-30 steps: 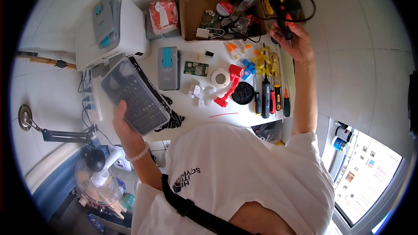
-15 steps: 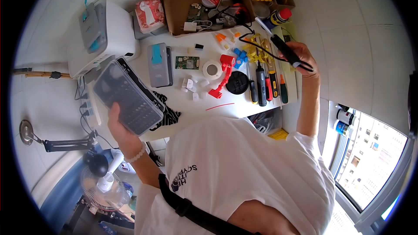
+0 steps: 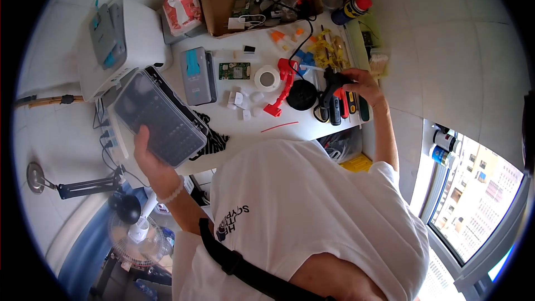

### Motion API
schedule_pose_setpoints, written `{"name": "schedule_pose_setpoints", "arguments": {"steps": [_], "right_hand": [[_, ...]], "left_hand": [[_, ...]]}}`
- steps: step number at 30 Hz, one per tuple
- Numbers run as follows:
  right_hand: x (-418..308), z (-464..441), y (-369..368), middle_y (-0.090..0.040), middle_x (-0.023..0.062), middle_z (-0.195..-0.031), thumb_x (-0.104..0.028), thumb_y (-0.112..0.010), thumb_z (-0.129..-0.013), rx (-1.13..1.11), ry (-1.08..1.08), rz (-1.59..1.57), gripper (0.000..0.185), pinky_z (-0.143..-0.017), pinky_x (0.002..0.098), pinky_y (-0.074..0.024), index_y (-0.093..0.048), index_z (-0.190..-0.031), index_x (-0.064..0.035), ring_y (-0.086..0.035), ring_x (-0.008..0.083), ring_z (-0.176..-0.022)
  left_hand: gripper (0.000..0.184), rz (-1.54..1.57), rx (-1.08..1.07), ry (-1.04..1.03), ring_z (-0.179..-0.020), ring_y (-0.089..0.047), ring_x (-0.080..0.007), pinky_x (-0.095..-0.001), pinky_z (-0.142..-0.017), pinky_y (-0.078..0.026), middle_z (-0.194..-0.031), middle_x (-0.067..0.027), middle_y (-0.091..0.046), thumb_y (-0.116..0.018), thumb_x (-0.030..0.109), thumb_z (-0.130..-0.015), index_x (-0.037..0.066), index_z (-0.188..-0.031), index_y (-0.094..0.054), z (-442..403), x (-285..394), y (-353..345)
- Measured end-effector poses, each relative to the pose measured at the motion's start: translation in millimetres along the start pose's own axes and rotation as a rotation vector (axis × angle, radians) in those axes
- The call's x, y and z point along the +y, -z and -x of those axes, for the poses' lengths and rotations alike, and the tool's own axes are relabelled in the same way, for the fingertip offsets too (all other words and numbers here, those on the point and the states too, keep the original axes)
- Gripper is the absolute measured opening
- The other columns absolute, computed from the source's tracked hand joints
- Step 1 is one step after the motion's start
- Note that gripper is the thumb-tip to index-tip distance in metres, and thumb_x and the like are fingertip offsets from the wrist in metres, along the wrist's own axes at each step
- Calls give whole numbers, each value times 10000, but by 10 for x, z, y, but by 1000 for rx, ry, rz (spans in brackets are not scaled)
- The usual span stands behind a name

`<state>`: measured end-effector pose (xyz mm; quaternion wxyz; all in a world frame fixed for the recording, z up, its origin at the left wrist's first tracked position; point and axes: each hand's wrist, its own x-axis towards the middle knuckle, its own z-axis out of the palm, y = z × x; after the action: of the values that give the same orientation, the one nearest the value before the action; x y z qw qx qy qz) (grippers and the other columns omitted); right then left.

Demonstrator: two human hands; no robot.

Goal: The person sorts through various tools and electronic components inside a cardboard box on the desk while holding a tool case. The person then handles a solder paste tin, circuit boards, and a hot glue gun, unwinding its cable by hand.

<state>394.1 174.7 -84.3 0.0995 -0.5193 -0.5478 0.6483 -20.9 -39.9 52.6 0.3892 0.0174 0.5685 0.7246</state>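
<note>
My left hand point(image 3: 153, 161) is closed around the near edge of a plastic storage case point(image 3: 161, 117) with a clear lid and dark contents in rows. The case is held tilted over the left side of the table. In my right hand point(image 3: 362, 86) is a black hot glue gun point(image 3: 334, 82) with a cord, and a whitish stick juts from it to the left. It hangs over a row of hand tools, partly hiding them: screwdrivers point(image 3: 335, 112) and a red-handled tool point(image 3: 344, 106). Left of it lie a round black lid point(image 3: 301, 95) and a red jointed part point(image 3: 285, 89).
On the table point(image 3: 245, 142) are a green circuit board point(image 3: 234, 71), a white tape roll point(image 3: 267, 78), small white blocks point(image 3: 235, 98) and a grey case point(image 3: 195, 78). A cardboard box point(image 3: 217, 0) of parts stands behind. A spray can point(image 3: 351, 11) is at the back right.
My right hand has brought the glue gun down and left, from beyond the tools to just above them, and turned it. My left hand still holds the case, nearly unmoved.
</note>
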Motion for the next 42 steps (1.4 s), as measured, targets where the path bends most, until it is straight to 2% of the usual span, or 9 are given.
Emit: {"name": "schedule_pose_setpoints", "arguments": {"steps": [8,10,14,19,26,30,31,38,42], "right_hand": [[204,-148,-72,-652,122,-964,31,-698,-668,166,152,300,436,-844,306,-448,-605,-1093,10,-590,206,-894],[258,-168,-67,-648,126,-955,30,-701,-666,219,151,332,434,-823,291,-453,-602,-1089,16,-590,203,-880],[183,-148,-104,-642,125,-922,24,-703,-667,253,147,336,431,-805,279,-457,-598,-1084,24,-590,200,-859],[193,-188,-69,-634,123,-950,13,-699,-671,236,115,380,446,-815,288,-460,-587,-1102,21,-584,199,-875],[10,-117,-67,-618,154,-1023,-5,-685,-680,202,140,431,457,-873,312,-442,-572,-1121,32,-581,245,-963],[-299,-112,-99,-589,188,-1103,-13,-672,-709,311,210,811,437,-924,347,-418,-567,-1132,25,-548,326,-1041],[-449,-121,-163,-586,206,-1107,-23,-666,-730,380,286,813,401,-889,365,-442,-573,-1119,14,-557,352,-1015],[-1621,-933,-732,-595,182,-1059,-63,-663,-752,283,693,764,357,-819,386,-476,-577,-1094,-8,-569,365,-963],[-1956,-1705,-1080,-555,153,-1137,-27,-633,-741,239,727,965,437,-866,409,-452,-528,-1165,-34,-525,338,-1046]], "left_hand": [[421,6,-17,-55,-889,-644,-226,-310,-777,-532,-1047,-140,-631,-557,247,-854,-12,-1182,-505,-117,-67,41],[479,81,-46,50,-962,-608,-266,-354,-832,-508,-1098,-142,-592,-599,161,-798,-15,-1220,-458,-144,-50,68],[490,63,-17,60,-946,-616,-264,-350,-809,-522,-1091,-152,-593,-609,156,-792,-29,-1218,-453,-237,-96,160],[496,88,-129,76,-902,-633,-268,-354,-782,-535,-1063,-163,-599,-610,154,-790,-45,-1214,-446,-322,-111,160],[489,77,-80,92,-894,-634,-273,-358,-781,-535,-1055,-172,-602,-609,150,-785,-46,-1205,-453,-434,-142,146],[498,54,-55,113,-889,-634,-271,-355,-771,-535,-1042,-167,-606,-609,146,-769,-49,-1200,-452,-476,-140,116],[498,51,-56,114,-887,-634,-270,-354,-769,-535,-1038,-166,-607,-611,146,-764,-49,-1195,-455,-484,-139,97],[527,2,-68,102,-876,-635,-253,-334,-768,-533,-1033,-157,-609,-636,175,-745,-40,-1192,-460,-522,-123,-89],[543,-44,-43,99,-888,-637,-244,-329,-771,-535,-1046,-147,-609,-629,223,-749,-21,-1202,-457,-524,-106,-112]]}}
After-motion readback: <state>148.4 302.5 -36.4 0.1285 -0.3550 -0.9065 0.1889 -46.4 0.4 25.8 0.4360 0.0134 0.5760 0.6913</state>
